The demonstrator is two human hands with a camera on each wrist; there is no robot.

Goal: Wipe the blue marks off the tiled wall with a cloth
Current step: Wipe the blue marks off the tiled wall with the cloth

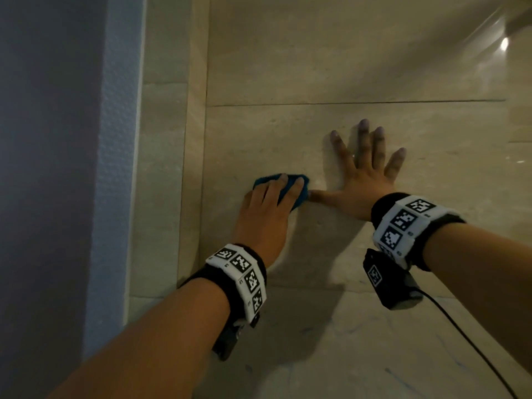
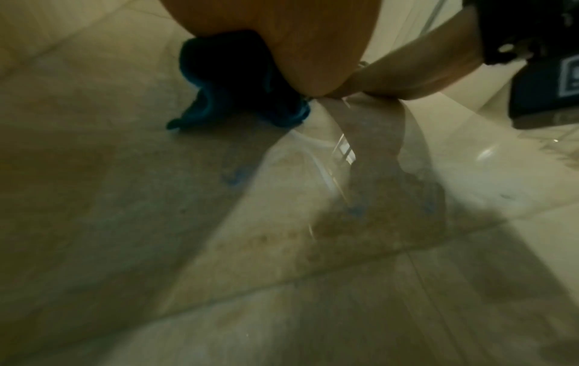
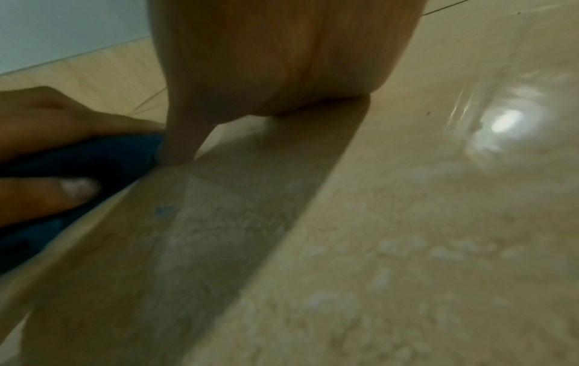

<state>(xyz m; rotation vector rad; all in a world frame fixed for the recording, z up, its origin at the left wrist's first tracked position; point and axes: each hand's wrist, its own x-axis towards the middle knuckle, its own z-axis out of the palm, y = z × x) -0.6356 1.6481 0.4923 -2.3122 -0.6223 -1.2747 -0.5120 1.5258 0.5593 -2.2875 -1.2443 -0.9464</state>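
Head view: patterned wristbands (image 1: pixel 244 276); left hand (image 1: pixel 264 211) grips cloth (image 1: pixel 302 195)

Right hand (image 3: pixel 282 62) flat on the tiled wall (image 3: pixel 407 222), thumb touching the cloth (image 3: pixel 103 158).

We make out only the edges of the cloth (image 1: pixel 264 180); the left hand (image 1: pixel 264 214) covers the rest. From the left wrist, the blue marks (image 2: pixel 233 177) are blurred smudges. The cable (image 1: pixel 472 338) runs off the lower right edge.
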